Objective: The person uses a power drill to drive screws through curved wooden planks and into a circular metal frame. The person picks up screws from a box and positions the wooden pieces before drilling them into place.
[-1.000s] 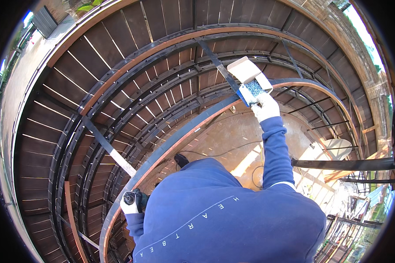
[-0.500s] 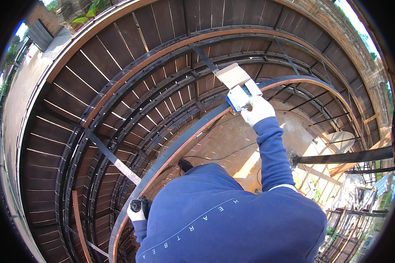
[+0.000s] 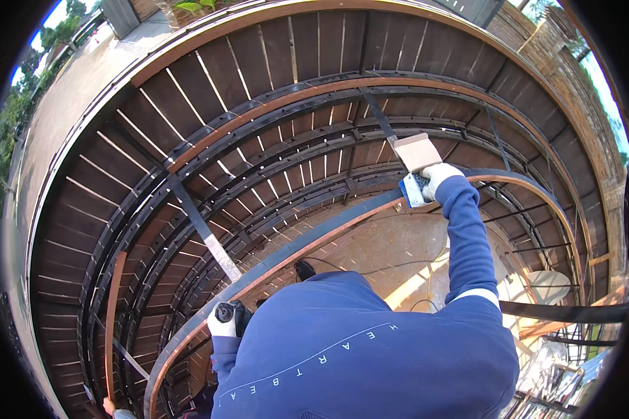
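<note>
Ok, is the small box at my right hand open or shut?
Open: the box has its cardboard flap swung out, and dark contents show beside your right hand.

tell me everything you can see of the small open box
The small box looks like thin cardboard: white outside with blue at one edge. Its tan flap stands open on the far side. Small greyish contents show inside, too small to identify. It sits tilted over the curved beam; contact there is unclear. The white-gloved right hand overlaps its right side, fingers partly hidden.
</note>
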### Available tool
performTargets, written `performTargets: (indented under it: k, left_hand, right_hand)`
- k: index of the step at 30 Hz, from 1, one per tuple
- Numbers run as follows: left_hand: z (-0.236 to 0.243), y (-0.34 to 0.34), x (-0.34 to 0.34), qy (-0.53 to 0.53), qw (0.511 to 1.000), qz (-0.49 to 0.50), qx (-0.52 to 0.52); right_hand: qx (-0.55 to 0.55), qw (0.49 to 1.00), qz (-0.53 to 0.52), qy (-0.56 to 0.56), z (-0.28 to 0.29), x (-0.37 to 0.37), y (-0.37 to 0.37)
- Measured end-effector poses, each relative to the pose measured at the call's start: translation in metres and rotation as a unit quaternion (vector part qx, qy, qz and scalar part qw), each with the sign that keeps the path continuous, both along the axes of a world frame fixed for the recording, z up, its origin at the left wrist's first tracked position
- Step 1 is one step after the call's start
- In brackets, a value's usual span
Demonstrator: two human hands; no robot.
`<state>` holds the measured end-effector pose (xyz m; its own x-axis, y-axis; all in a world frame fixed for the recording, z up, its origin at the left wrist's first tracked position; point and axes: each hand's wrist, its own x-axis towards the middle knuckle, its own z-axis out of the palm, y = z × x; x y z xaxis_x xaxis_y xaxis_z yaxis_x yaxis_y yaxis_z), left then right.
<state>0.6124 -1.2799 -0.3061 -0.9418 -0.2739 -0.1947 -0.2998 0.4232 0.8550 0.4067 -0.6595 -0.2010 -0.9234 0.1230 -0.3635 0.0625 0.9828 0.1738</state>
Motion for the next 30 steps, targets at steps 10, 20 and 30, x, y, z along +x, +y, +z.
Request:
performTargets:
  k: [10,20,30]
  left_hand:
    - [0.014,0.014,0.006,-0.011,0.997,0.046,0.054]
    - [-0.004,0.011,0.008,0.023,0.999,0.043,0.023]
    - [-0.003,0.011,0.007,0.020,0.999,0.010,-0.041]
  right_hand:
    - [-0.031,0.995,-0.006,0.094,-0.037,-0.008,0.017]
    - [-0.036,0.988,0.034,0.148,-0.029,-0.005,0.048]
    - [-0.338,0.869,-0.014,0.362,0.033,-0.003,-0.020]
